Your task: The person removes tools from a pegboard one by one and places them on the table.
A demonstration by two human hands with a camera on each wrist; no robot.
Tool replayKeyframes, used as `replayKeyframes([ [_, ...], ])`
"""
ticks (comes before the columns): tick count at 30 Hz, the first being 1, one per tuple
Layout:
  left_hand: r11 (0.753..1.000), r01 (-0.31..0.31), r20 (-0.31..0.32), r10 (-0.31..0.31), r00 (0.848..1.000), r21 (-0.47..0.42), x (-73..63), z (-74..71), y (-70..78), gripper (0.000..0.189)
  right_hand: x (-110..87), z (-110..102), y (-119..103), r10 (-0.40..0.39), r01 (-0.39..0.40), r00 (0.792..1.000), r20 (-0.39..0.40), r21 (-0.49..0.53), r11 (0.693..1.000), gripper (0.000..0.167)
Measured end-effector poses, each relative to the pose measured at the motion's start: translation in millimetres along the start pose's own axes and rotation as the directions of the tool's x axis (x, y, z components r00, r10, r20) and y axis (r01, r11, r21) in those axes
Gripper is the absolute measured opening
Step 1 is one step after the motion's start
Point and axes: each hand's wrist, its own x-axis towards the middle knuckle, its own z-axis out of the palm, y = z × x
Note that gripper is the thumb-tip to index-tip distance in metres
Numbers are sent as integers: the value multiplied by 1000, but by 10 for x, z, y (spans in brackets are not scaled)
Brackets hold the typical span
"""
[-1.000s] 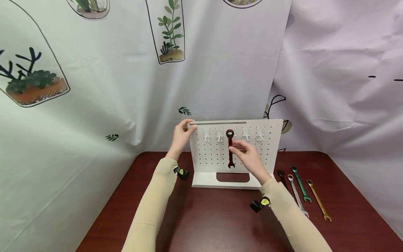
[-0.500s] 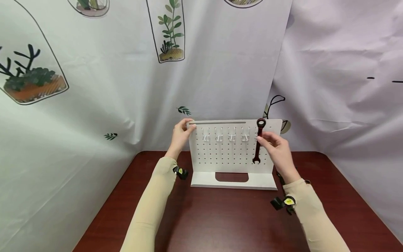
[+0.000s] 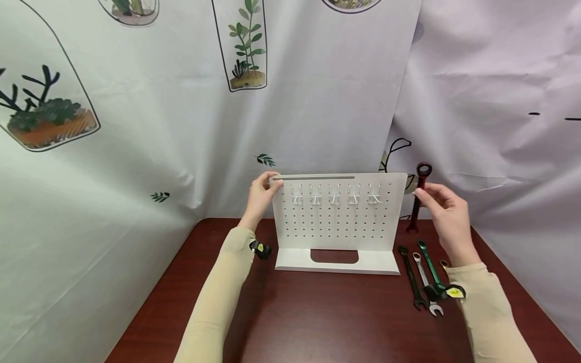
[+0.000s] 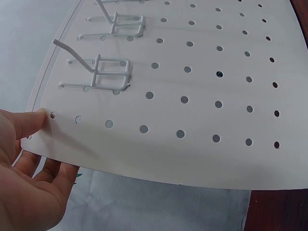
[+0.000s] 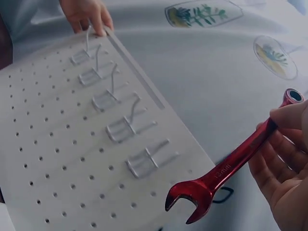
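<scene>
A white pegboard stands upright on the table, with a row of white wire hooks near its top. My left hand grips the board's upper left corner, thumb on the front and fingers behind. To the right of the board, my right hand holds a red combination wrench between thumb and fingers. Its ring end points up and its open end down, apart from the board. In the right wrist view the wrench's open jaw shows in front of the board's edge.
On the dark red table, right of the board, lie a black wrench, a silver wrench and a green wrench. A gold wrench is mostly hidden by the right forearm. A printed white curtain hangs behind.
My right hand has carried the red wrench rightward, from in front of the hooks, past the board's right edge. My left hand stays on the corner.
</scene>
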Motion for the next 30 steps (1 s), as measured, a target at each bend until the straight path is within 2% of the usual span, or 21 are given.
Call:
replayKeyframes([
  [10,1000,-3,-4,3,1000,-5,11,-14,19,27,97,-414,82,75,-85,990,-117,-77,993,24],
  [21,1000,10,-1,-10,1000,-15,19,-3,8,24,111,-863,428,184,-185,980,-83,-9,983,17],
  [25,1000,5,-3,-5,1000,-11,17,-7,3,24,105,-979,584,239,-248,967,-93,-99,964,15],
  [30,1000,12,-1,-12,1000,-2,3,-1,10,24,61,-1105,805,301,-309,951,-72,-273,911,19],
])
